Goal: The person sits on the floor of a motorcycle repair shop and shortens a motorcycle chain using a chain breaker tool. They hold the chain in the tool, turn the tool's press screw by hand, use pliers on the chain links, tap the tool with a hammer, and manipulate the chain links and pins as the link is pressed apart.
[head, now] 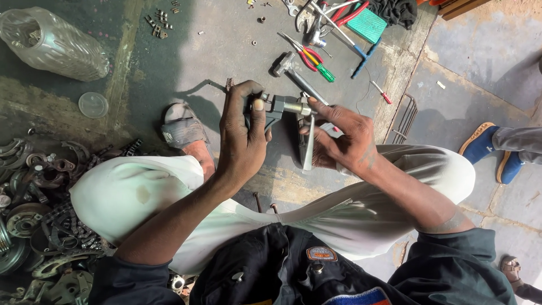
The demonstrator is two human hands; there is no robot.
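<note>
Over the lap, between knees in white trousers, held a small dark grey metal screw-press tool [280, 107] in both hands, clear of the concrete floor [226, 45]. Clenched the left hand [243, 135] around the tool's body, thumb laid flat along its top. Showed a short piece of dark roller chain [228, 85] just above the left knuckles; could not tell whether gripped or merely threaded through the tool. Pinched the tool's silvery threaded bolt [296, 105] with the fingertips of the right hand [344, 141], the remaining fingers curled loosely beside a flat silvery bar [308, 149] hanging down from the tool.

Judged the step in hand as turning the bolt by finger while steadying the body. Judged that a further move would call for a firm left grip, the bolt kept square to the tool, and a small, even twist from the right fingertips.

Lay well apart on the floor ahead: a green-handled screwdriver [324, 72], red-handled pliers [307, 56] and a blue T-handled wrench [364, 53]. Sat further left a clear ribbed plastic bottle [53, 42], and beside the left knee a heap of rusty sprockets and chains [39, 214]. Stood at the right edge another person's blue shoes [485, 144].
</note>
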